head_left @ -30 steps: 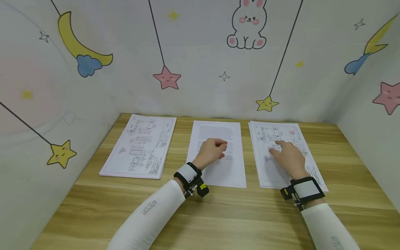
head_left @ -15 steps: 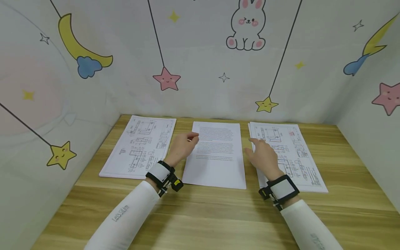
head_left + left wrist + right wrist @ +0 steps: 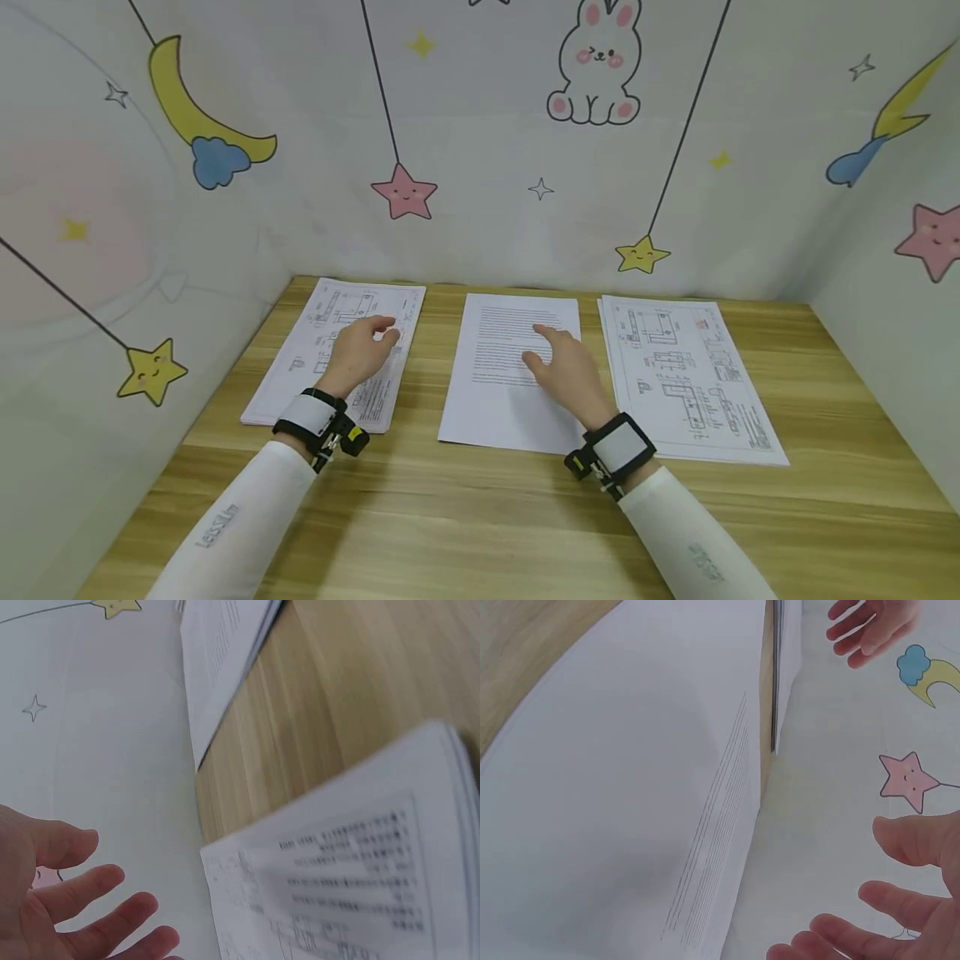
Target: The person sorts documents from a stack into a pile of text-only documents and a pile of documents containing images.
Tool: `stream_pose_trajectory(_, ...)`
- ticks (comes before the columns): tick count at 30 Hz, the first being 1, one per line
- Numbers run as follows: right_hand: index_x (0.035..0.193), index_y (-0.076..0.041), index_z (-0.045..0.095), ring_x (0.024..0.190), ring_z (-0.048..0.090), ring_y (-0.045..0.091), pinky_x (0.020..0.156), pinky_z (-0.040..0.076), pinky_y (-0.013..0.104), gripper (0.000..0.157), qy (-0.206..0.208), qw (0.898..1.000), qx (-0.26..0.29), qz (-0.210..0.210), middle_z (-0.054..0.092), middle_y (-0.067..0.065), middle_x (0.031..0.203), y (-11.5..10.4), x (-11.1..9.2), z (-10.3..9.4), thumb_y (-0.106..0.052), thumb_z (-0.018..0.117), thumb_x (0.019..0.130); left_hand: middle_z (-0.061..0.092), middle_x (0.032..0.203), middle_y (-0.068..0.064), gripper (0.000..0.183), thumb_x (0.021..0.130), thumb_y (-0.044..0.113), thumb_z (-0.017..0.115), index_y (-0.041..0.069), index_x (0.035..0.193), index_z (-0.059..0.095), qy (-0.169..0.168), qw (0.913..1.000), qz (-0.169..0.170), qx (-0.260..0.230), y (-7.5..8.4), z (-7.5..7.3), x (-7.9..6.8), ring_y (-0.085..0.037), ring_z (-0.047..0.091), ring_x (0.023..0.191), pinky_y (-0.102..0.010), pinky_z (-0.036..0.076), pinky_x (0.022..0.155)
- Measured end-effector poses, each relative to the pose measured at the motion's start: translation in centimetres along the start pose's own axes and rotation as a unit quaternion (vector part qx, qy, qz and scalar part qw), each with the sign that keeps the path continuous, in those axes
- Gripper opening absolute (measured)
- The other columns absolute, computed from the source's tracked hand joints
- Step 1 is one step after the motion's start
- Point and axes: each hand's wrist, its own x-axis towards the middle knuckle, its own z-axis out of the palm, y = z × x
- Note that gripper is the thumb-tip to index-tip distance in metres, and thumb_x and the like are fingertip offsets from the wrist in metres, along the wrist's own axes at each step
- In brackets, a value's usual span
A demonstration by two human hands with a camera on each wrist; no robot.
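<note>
You have soft, even light, your left arm [image 3: 232, 517] faintly shadowing the table [image 3: 465, 525]; your left wrist view blurs the print [image 3: 352, 864].

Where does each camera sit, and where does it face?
Head: on the person's head, facing forward and down at the table; left hand, right hand and forearms show.
Left wrist: on that wrist, facing the left paper stack and wall; left hand shows.
Right wrist: on that wrist, facing the text sheet and wall; both hands show.
Head and right wrist share the text sheet.
</note>
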Motion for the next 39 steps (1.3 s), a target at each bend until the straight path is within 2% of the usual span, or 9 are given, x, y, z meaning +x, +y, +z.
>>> stream_pose_trajectory(6,0.142,-0.006,0.052,0.134,0.052,0.038,0.107,0.045,0.053,0.052,-0.028,0.997,0.066,-0.012,0.056,0.020,0.143,-2.3,0.6,1.3,-0.027,0.062,0.096,0.050,0.146,-0.027,0.049,0.102,0.028,0.047,0.000,0.142,0.051,-0.005,0.9988,-0.025,0.042,-3.4,-1.5,-0.3,-0.035,0.061,0.102,-0.041,0.047,0.077)
stream_pose_trajectory(9,0.143,-0.006,0.051,0.135,0.051,0.037,0.108,0.044,0.053,0.052,-0.046,0.994,0.095,-0.020,0.055,0.019,0.145,-3.5,0.8,2.1,-0.027,0.062,0.097,0.051,0.142,-0.030,0.051,0.102,0.028,0.047,-0.003,0.142,0.049,-0.018,0.9974,-0.036,0.059,-4.8,-2.0,-0.5,-0.035,0.061,0.098,-0.042,0.049,0.077)
stream_pose_trajectory(12,0.143,-0.007,0.051,0.134,0.052,0.037,0.107,0.045,0.053,0.052,-0.066,0.990,0.121,-0.023,0.055,0.018,0.145,-4.6,1.0,3.0,-0.027,0.061,0.097,0.048,0.144,-0.033,0.054,0.101,0.027,0.048,-0.007,0.143,0.046,-0.038,0.9955,-0.048,0.072,-5.8,-2.1,-0.7,-0.045,0.058,0.117,-0.053,0.049,0.093)
stream_pose_trajectory(15,0.144,-0.009,0.051,0.133,0.054,0.038,0.105,0.047,0.052,0.051,-0.088,0.985,0.144,-0.018,0.055,0.017,0.145,-5.5,1.2,4.1,-0.028,0.061,0.097,0.035,0.151,-0.037,0.059,0.100,0.028,0.048,-0.010,0.145,0.040,-0.065,0.9933,-0.056,0.078,-6.7,-2.0,-0.7,-0.052,0.036,0.140,-0.062,0.034,0.112)
stream_pose_trajectory(19,0.146,-0.010,0.049,0.136,0.051,0.036,0.108,0.046,0.049,0.053,-0.129,0.974,0.187,-0.001,0.051,0.014,0.149,-6.3,1.4,5.7,-0.030,0.060,0.098,0.019,0.156,-0.041,0.068,0.101,0.032,0.050,-0.011,0.149,0.031,-0.108,0.9888,-0.060,0.084,-7.9,-1.5,-0.4,-0.056,0.015,0.147,-0.065,0.021,0.118)
stream_pose_trajectory(21,0.148,-0.011,0.046,0.139,0.049,0.035,0.111,0.044,0.049,0.055,-0.150,0.964,0.220,0.012,0.048,0.012,0.152,-6.6,1.5,6.5,-0.031,0.059,0.098,0.015,0.157,-0.040,0.071,0.100,0.035,0.051,-0.010,0.151,0.028,-0.122,0.9872,-0.062,0.082,-8.2,-1.2,-0.3,-0.056,0.012,0.147,-0.065,0.020,0.119)
stream_pose_trajectory(28,0.151,-0.013,0.042,0.146,0.039,0.031,0.117,0.036,0.047,0.058,-0.189,0.932,0.305,0.059,0.042,0.014,0.157,-7.9,1.4,8.9,-0.032,0.058,0.098,0.008,0.157,-0.042,0.076,0.099,0.038,0.052,-0.008,0.152,0.026,-0.135,0.9849,-0.056,0.093,-7.6,-0.4,-0.5,-0.061,0.013,0.145,-0.068,0.025,0.115)
stream_pose_trajectory(36,0.152,-0.015,0.041,0.148,0.035,0.032,0.118,0.034,0.049,0.059,-0.190,0.919,0.335,0.085,0.037,0.016,0.159,-9.0,1.4,10.7,-0.033,0.058,0.098,0.017,0.154,-0.044,0.072,0.100,0.038,0.052,-0.009,0.150,0.031,-0.127,0.9840,-0.014,0.124,-6.0,0.6,-1.3,-0.061,0.024,0.142,-0.069,0.032,0.110)
stream_pose_trajectory(39,0.152,-0.015,0.040,0.149,0.033,0.031,0.119,0.033,0.048,0.059,-0.186,0.910,0.357,0.095,0.036,0.015,0.160,-9.3,1.5,11.0,-0.032,0.058,0.098,0.024,0.154,-0.041,0.071,0.100,0.036,0.052,-0.009,0.150,0.032,-0.127,0.9859,-0.003,0.109,-5.6,0.5,-1.5,-0.057,0.026,0.143,-0.066,0.031,0.113)
